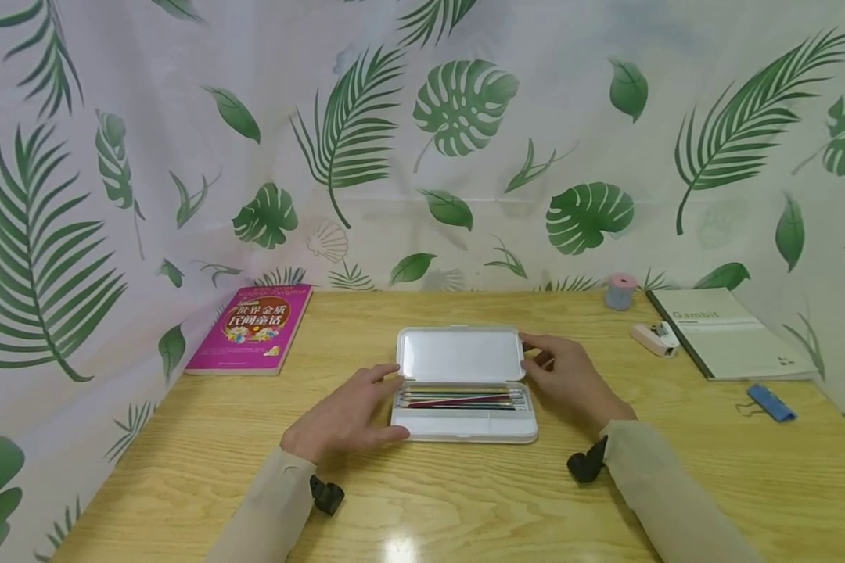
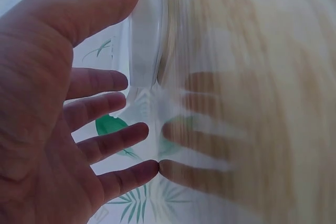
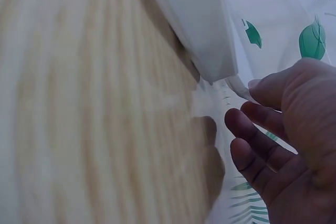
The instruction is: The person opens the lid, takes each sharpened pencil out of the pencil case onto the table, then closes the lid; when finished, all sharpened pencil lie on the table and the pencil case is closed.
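On the wooden table (image 1: 465, 500) in front of me, a white pencil case (image 1: 444, 424) lies open, long axis running left to right, its lid (image 1: 461, 354) tipped back on the far side and its pencils (image 1: 458, 400) lying lengthwise, too overlapped to count. My left hand (image 1: 345, 410) is spread wide, grasping nothing, thumb against the case's left end; my right hand (image 1: 573, 375) has thumb and bent fingers at the lid's right edge, and I cannot tell whether they pinch it. Both wrist views hide the pencils and cut the case off at the top.
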`<action>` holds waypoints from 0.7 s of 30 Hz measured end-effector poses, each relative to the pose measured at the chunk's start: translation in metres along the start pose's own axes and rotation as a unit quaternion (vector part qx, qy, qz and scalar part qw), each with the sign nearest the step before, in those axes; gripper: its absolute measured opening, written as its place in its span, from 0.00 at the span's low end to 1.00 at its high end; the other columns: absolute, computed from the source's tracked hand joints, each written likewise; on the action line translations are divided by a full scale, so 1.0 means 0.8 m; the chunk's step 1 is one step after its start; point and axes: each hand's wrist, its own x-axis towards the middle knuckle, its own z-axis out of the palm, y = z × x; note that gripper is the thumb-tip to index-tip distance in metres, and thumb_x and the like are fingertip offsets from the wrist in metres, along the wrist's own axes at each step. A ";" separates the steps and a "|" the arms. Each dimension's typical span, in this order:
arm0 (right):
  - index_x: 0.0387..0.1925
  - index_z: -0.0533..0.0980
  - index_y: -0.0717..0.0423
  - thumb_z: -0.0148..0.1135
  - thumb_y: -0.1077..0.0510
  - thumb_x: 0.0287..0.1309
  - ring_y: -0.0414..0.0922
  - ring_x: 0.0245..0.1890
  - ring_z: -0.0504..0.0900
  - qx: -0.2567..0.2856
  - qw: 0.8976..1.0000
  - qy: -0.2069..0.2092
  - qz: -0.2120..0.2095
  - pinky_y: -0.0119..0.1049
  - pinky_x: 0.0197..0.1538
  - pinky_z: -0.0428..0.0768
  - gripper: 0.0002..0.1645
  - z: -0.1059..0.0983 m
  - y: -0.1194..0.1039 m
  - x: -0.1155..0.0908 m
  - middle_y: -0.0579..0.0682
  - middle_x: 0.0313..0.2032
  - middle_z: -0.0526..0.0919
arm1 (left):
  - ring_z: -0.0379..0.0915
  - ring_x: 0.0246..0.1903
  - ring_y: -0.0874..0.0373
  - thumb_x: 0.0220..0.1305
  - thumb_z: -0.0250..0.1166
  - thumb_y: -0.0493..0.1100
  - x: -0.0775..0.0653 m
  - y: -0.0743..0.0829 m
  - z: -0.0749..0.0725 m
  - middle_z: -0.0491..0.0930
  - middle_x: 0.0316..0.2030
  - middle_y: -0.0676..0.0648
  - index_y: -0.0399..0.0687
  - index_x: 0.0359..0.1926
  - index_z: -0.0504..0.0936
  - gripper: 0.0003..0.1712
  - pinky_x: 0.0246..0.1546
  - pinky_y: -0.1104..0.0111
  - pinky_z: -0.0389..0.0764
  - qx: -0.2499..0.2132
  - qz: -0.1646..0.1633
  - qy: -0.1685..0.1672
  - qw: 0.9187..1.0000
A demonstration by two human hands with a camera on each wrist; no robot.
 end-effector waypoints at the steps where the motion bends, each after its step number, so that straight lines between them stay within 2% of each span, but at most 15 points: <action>1: 0.67 0.71 0.60 0.62 0.62 0.66 0.46 0.38 0.82 0.001 1.000 -0.003 0.003 0.40 0.41 0.83 0.29 0.000 0.000 0.000 0.57 0.54 0.81 | 0.56 0.70 0.51 0.60 0.68 0.65 0.000 0.000 0.000 0.58 0.74 0.47 0.54 0.73 0.67 0.44 0.69 0.57 0.63 -0.002 -0.003 -0.002 1.000; 12: 0.67 0.71 0.61 0.62 0.59 0.66 0.48 0.41 0.82 -0.013 0.999 -0.032 0.019 0.45 0.45 0.83 0.30 -0.003 -0.001 0.000 0.59 0.58 0.79 | 0.59 0.69 0.46 0.62 0.67 0.63 -0.001 -0.001 -0.002 0.59 0.73 0.42 0.47 0.72 0.68 0.44 0.69 0.54 0.64 -0.003 0.011 -0.002 1.000; 21: 0.67 0.72 0.59 0.61 0.57 0.68 0.47 0.42 0.80 0.010 0.997 -0.056 0.054 0.43 0.46 0.80 0.28 -0.004 0.001 0.000 0.57 0.51 0.83 | 0.56 0.71 0.45 0.63 0.64 0.65 -0.002 -0.003 0.001 0.56 0.75 0.44 0.46 0.74 0.65 0.46 0.70 0.52 0.62 -0.007 -0.004 -0.016 1.000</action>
